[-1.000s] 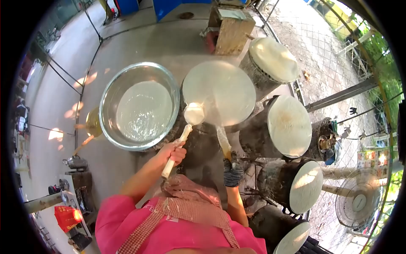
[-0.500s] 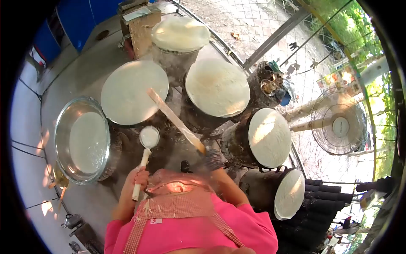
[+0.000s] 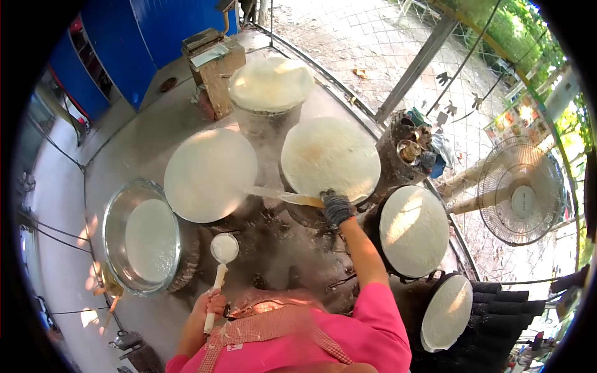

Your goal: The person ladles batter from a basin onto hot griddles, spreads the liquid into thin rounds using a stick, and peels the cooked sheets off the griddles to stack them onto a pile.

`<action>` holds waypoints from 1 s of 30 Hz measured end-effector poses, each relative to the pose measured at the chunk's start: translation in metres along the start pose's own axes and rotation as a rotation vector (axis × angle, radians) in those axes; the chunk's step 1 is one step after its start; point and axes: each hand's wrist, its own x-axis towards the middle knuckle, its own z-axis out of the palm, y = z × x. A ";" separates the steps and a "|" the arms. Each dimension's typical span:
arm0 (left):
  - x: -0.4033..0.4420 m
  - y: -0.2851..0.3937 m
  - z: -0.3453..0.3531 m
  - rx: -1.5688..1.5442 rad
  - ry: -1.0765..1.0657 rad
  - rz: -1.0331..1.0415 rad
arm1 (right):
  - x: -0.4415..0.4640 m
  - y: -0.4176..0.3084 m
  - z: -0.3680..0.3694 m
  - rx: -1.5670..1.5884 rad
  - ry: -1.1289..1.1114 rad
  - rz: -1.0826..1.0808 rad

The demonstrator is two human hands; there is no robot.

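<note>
In the head view, clasping the ladle [image 3: 224,248] at eight o'clock with the curled left hand [image 3: 214,303], and the stick [image 3: 292,197] at centre with the clenched, gloved right hand [image 3: 337,208]. Possibly risking tearing the white sheet [image 3: 210,168] at nine o'clock by angling the stick's tip too steeply.

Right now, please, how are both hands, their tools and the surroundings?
Left hand gripping ladle. Gloved right hand gripping flat stick; tip at edge of pale round surface beside metal basin, contact unclear. Light haze between hands.

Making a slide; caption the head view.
Left hand grips a ladle; gloved right hand holds a spatula near round white surfaces.
</note>
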 end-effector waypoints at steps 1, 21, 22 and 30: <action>-0.002 0.001 0.000 -0.002 0.009 0.011 | 0.002 0.004 -0.002 -0.013 -0.059 -0.068; 0.037 -0.007 0.006 0.023 -0.045 -0.032 | 0.028 0.252 -0.130 -0.476 0.901 0.535; 0.037 -0.008 0.005 0.023 -0.051 -0.029 | 0.027 0.255 -0.152 -0.579 0.899 0.551; 0.005 0.009 0.002 -0.012 -0.067 -0.005 | 0.086 0.199 -0.296 -0.308 0.544 0.512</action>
